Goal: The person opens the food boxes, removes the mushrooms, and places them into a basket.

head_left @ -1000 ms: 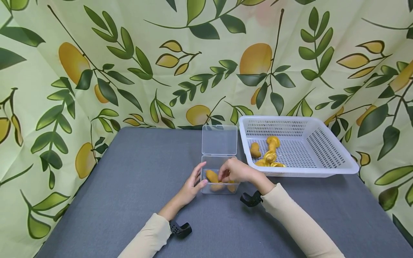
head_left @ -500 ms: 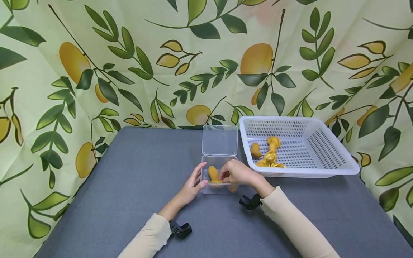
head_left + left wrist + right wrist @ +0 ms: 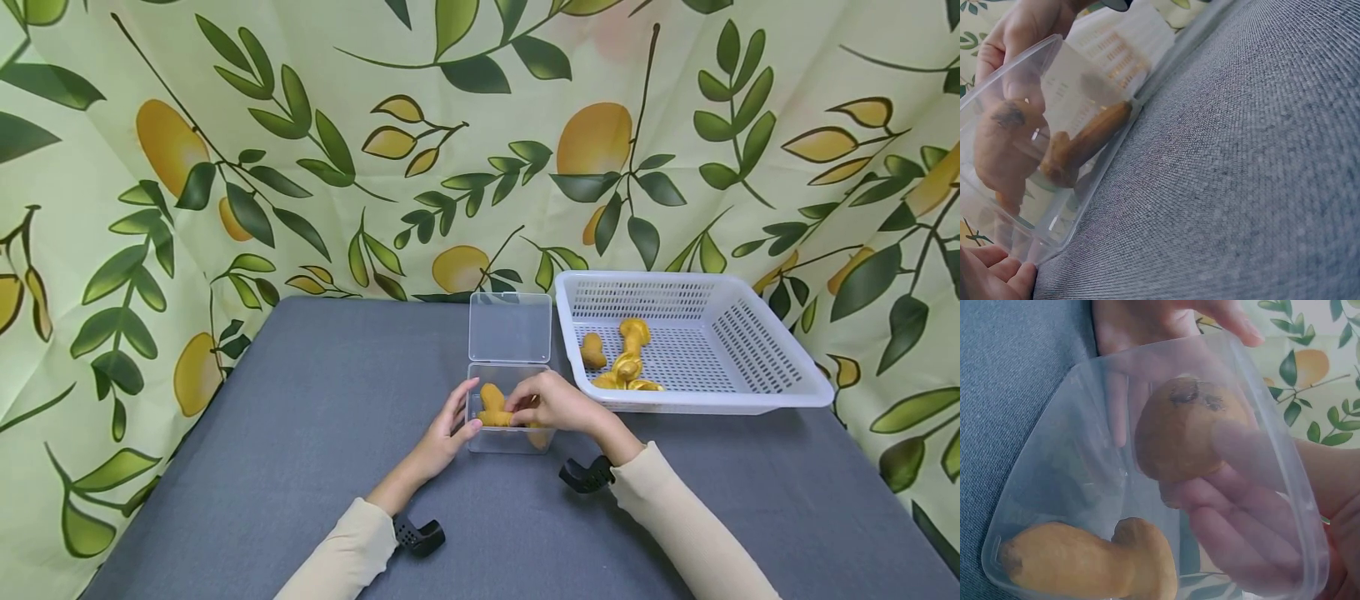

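A clear plastic box [image 3: 487,443] stands on the grey cloth, its hinged lid [image 3: 510,327] folded back. Inside it, my right hand [image 3: 555,404] pinches a yellow-brown mushroom [image 3: 1179,431] between thumb and fingers; the rounded cap carries a dark smudge. Another mushroom [image 3: 1072,559] lies on the box floor, and the left wrist view shows that lower mushroom [image 3: 1088,140] through the wall. My left hand [image 3: 442,435] rests against the box's left side, fingers along the wall and thumb by the front rim. From the head view, my right fingers hide part of the contents.
A white perforated basket [image 3: 750,400] stands right of the box, near its side. In it lie a small brown lump [image 3: 593,352] and several shiny golden pieces [image 3: 630,362]. A leaf-patterned cloth [image 3: 360,75] hangs behind the table [image 3: 360,367].
Within the box, the mushroom at my right fingers has turned and shifted, and now lies more crosswise near the front. My left hand, the box and the basket stay in place.
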`<state>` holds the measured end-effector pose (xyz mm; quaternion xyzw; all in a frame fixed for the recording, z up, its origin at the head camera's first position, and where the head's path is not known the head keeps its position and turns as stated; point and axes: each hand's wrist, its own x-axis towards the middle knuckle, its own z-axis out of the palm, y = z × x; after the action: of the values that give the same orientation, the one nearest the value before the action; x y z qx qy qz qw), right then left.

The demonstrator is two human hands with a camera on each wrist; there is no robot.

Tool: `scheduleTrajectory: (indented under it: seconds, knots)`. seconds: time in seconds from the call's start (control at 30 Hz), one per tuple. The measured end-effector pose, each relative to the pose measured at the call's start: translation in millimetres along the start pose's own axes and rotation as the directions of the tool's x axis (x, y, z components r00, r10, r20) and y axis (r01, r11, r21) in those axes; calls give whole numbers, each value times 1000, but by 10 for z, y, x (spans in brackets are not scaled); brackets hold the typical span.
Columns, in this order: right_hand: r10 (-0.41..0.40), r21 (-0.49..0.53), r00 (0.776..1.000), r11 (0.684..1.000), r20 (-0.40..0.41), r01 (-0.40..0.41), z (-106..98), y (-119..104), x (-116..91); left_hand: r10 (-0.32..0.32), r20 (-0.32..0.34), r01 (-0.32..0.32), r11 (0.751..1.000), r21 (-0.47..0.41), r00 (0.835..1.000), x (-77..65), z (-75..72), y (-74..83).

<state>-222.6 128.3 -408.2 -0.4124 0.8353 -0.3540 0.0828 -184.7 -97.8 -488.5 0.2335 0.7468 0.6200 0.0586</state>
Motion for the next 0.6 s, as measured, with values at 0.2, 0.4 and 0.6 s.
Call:
scheduleTrajectory:
  seconds: [0.2, 0.4, 0.6]
  knots:
    - [29, 82, 998, 996, -55, -24, 7, -1, -56, 5, -2, -5, 1000, 9, 1000, 1, 5, -8]
    - [50, 112, 995, 993, -90, -39, -15, 5, -105, 7, -6, -7, 1000, 10, 1000, 0, 9, -7]
    - [102, 228, 990, 971, -99, -77, -53, 3, -147, 12, -9, -12, 1000, 2, 1000, 0, 5, -14]
